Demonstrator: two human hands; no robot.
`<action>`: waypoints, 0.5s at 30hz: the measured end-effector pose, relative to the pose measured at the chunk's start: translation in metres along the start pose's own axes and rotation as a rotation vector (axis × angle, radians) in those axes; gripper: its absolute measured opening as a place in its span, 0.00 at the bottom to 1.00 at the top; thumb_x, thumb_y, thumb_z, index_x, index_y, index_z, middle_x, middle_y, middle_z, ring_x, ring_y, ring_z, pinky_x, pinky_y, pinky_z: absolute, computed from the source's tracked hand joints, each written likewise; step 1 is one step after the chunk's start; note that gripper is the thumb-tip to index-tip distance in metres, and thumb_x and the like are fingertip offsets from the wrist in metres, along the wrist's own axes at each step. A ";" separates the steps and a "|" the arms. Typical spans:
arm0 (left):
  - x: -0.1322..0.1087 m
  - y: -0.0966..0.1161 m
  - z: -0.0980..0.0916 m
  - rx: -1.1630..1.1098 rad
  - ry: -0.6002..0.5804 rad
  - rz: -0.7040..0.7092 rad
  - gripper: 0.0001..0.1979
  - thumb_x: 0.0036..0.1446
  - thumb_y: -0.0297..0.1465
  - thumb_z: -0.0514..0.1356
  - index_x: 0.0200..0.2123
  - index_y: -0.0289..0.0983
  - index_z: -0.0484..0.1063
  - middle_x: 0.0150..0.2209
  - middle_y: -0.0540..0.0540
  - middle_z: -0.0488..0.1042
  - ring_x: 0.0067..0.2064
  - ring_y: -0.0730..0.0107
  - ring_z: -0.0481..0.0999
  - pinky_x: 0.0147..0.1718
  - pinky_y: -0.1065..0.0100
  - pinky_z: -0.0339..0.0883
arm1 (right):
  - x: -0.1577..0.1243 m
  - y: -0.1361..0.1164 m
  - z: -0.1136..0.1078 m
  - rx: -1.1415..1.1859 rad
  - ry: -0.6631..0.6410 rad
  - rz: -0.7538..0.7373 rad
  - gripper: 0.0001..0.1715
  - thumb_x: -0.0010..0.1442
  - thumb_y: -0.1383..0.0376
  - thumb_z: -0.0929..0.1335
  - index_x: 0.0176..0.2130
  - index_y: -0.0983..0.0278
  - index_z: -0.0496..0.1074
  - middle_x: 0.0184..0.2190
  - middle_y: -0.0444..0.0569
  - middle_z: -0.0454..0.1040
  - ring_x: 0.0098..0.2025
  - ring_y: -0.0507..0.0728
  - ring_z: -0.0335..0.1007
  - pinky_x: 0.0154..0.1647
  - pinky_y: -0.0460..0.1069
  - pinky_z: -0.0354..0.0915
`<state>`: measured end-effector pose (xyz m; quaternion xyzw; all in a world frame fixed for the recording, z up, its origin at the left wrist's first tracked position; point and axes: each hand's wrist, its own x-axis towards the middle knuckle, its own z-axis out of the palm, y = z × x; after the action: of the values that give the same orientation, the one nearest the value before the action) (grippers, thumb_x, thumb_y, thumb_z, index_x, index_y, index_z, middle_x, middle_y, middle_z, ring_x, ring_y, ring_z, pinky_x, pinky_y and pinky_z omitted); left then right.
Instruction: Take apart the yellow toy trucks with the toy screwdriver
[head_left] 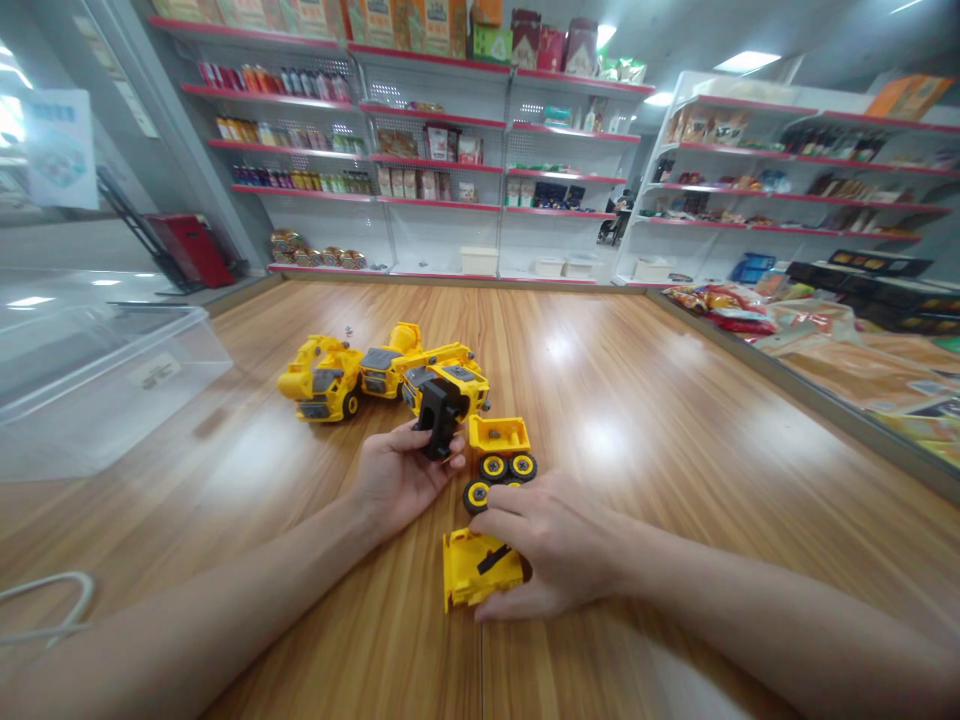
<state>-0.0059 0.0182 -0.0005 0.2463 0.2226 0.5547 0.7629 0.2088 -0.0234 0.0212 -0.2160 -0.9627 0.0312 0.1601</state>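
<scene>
Fingers (452, 463) of the left hand (396, 482) are clamped on a black toy part (437, 415), held just above the desk (637, 400) in front of the yellow toy trucks (375, 375). Over on the right hand (559, 545), fingers curl shut around a yellow blade piece (474, 572) lying on the desk, beside a wheeled chassis (501, 448), a black wheel (475, 495) right at the index fingertip

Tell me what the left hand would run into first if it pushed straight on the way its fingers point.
Probably the yellow wheeled chassis, just past the black part the left hand holds; depth is uncertain.
</scene>
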 end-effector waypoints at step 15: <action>-0.001 0.001 0.003 0.008 0.027 -0.006 0.10 0.50 0.19 0.55 0.34 0.28 0.75 0.32 0.39 0.69 0.32 0.66 0.70 0.28 0.66 0.69 | 0.003 0.051 -0.006 0.127 0.722 0.457 0.23 0.53 0.50 0.72 0.41 0.64 0.71 0.33 0.48 0.78 0.32 0.54 0.74 0.31 0.47 0.68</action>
<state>-0.0048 0.0175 0.0022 0.2412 0.2356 0.5548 0.7606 0.2290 0.0241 0.0207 -0.4104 -0.7684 0.0474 0.4887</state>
